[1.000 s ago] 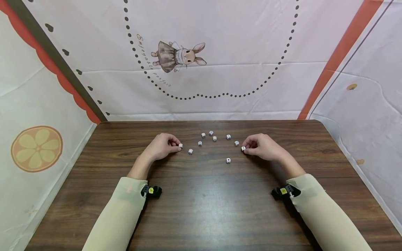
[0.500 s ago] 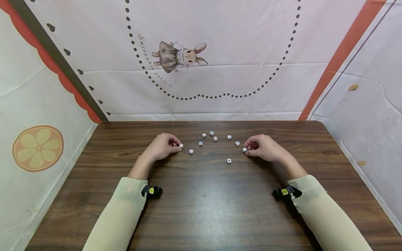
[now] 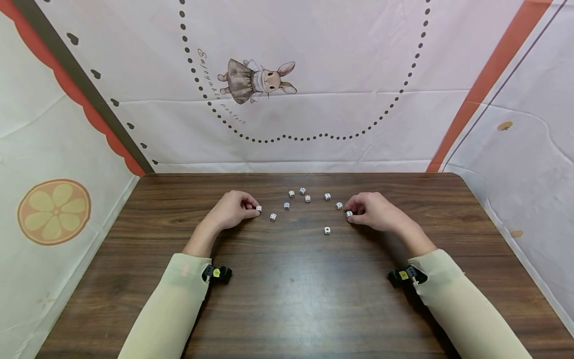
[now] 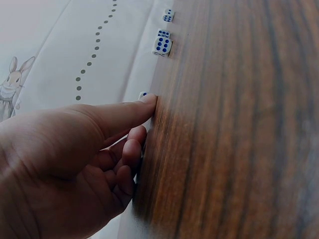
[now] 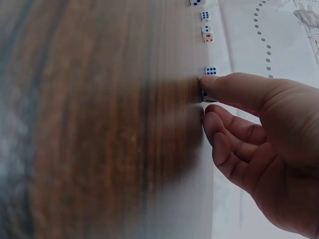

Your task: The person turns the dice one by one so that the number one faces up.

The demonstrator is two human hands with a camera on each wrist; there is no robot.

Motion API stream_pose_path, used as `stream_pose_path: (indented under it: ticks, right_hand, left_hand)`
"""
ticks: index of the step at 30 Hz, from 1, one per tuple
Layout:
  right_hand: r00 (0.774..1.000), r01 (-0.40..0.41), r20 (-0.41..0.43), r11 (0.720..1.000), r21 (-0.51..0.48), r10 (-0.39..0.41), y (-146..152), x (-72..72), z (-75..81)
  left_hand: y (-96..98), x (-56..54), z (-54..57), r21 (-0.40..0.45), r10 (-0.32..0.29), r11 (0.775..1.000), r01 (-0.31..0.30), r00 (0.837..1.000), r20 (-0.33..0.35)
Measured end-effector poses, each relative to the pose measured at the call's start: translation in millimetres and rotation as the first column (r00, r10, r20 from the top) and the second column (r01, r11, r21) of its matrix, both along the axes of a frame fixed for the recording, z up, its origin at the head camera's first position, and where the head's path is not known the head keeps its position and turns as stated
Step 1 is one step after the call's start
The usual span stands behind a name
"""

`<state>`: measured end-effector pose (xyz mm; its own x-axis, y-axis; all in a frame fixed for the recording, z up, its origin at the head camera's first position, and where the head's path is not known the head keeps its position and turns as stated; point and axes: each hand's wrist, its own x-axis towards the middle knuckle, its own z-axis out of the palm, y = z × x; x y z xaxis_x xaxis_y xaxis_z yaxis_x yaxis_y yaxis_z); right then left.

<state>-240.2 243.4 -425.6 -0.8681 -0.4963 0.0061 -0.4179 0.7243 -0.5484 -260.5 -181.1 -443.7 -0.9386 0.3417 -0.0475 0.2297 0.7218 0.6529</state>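
Note:
At the left end of a scatter of small white dice, my left hand [image 3: 232, 209] pinches a die [image 3: 258, 209] between thumb and fingers, low at the tabletop. Its thumb mostly hides that die [image 4: 144, 94] in the left wrist view. On the other side, my right hand [image 3: 373, 211] holds another die [image 3: 349, 214] at its fingertips, also down at the table. The right thumb covers part of this die [image 5: 208, 97] in the right wrist view. Closest to the left hand lies a loose die [image 3: 273, 217]; just beyond the right fingertips is another loose die [image 3: 339, 205].
Between the hands, several more dice lie apart on the brown wood-grain table [image 3: 278, 309], including one nearer die [image 3: 327, 231] with a single large pip on top. A white printed cloth [image 3: 341, 60] hangs behind the table's far edge and along both sides.
The right fingers have shifted slightly leftward around their die, which has turned and moved only a little since the first frame. My left hand and the other dice stay put.

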Motion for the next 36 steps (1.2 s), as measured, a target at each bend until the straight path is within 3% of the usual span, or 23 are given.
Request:
stream_pose_path:
  ticks: [19,36]
  right_hand:
    - [1.000,0.004,0.020,0.997,-0.077,-0.002,2,3.4,-0.1]
    - [0.999,-0.008,0.043,0.998,-0.068,0.011,11,1.0,-1.4]
  left_hand:
    - [0.6,1.4,2.3,0.001,-0.001,1.000,0.001,1.000,0.002]
    - [0.5,1.0,1.7,0.007,0.000,1.000,0.000,1.000,-0.001]
